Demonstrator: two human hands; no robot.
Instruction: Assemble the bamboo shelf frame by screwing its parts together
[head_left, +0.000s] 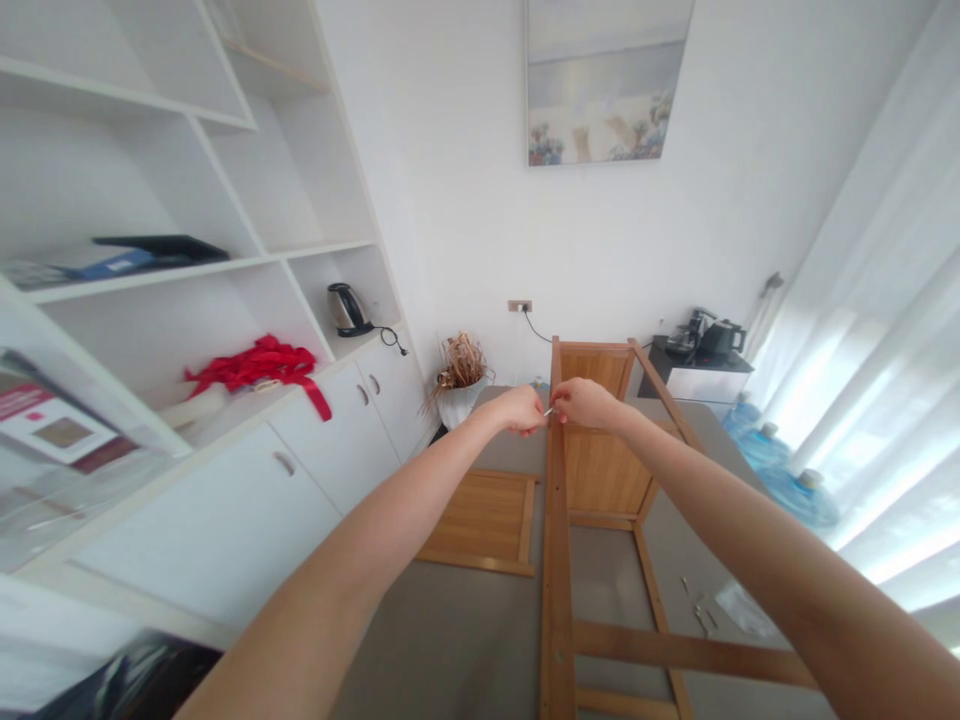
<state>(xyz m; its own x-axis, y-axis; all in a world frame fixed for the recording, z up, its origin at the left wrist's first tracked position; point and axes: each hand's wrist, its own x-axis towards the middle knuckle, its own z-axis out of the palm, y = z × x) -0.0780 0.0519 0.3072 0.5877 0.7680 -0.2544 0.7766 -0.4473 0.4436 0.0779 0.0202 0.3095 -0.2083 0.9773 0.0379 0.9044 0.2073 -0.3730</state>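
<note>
My left hand [523, 410] is closed in a pinch beside the upper part of a wooden frame [556, 560]. From its fingertips a small shiny metal rod [549, 411] reaches toward my right hand [583, 404]. My right hand pinches at the rod's other end, against the frame's long upright rail; the exact tip is hidden by the fingers. The frame stands on a grey table and has wooden slatted panels [609, 480] set into its far end. A separate wooden panel [480, 515] lies flat on the table to the left.
Several small screws [703, 612] and a clear plastic bag [745, 607] lie on the grey table [465, 640] at right. Blue water bottles [772, 450] stand beyond its right edge. White shelving [277, 250] with a kettle [348, 310] and red ribbon [259, 365] lines the left.
</note>
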